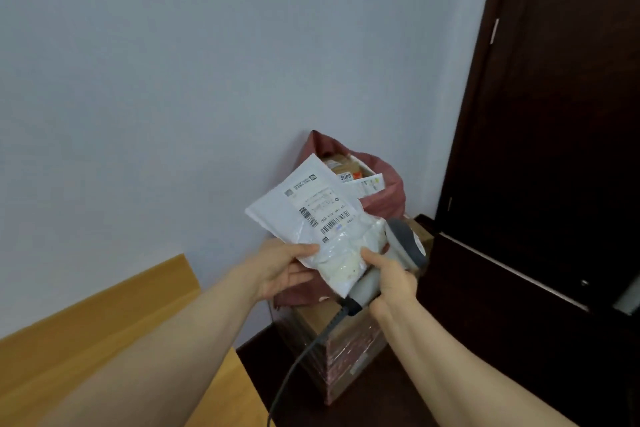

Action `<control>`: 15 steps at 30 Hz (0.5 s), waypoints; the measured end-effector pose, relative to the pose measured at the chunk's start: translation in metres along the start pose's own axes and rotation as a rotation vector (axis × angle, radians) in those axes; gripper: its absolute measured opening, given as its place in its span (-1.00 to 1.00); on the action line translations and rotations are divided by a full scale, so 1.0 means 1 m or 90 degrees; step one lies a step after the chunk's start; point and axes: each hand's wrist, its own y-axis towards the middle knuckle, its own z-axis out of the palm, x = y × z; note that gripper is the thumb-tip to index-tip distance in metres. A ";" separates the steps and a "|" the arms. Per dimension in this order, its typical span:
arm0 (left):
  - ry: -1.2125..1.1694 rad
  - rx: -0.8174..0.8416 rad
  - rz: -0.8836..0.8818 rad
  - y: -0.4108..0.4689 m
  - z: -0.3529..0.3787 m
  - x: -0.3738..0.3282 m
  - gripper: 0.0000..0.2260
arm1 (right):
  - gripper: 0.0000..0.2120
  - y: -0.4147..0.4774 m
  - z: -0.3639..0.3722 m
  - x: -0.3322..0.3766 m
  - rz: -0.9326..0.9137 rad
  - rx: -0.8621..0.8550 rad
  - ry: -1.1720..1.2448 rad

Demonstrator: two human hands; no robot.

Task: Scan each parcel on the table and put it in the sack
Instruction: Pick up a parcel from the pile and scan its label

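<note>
Left hand (282,269) pinches the parcel (311,208); right hand (393,279) grips the scanner (404,245). Sacking looks in hand: next, drop it into the sack (391,197) at one o'clock.

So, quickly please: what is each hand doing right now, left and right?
Left hand: grips the white parcel at its lower edge.
Right hand: grips the grey scanner by its handle.

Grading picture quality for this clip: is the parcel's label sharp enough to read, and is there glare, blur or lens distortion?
Head view: even, soft light, no glare; parcel barcodes show, small print too soft to read; scanner edges soft; wide lens bows the door edge; dark door loses detail.
</note>
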 end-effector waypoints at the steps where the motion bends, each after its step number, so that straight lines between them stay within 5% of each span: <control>1: -0.005 -0.011 0.012 0.013 0.009 -0.009 -0.69 | -0.73 0.009 -0.003 0.007 0.001 0.007 0.009; 4: -0.025 -0.046 0.047 0.054 0.028 -0.037 -0.73 | -0.66 0.040 -0.010 0.027 -0.001 0.026 0.030; 9: -0.067 -0.057 0.059 0.142 0.052 -0.073 -0.74 | -0.85 0.102 -0.001 0.070 -0.066 0.070 0.052; 15: -0.014 0.024 -0.018 0.260 0.081 -0.096 -0.74 | -0.31 0.202 0.049 0.116 -0.102 0.123 -0.005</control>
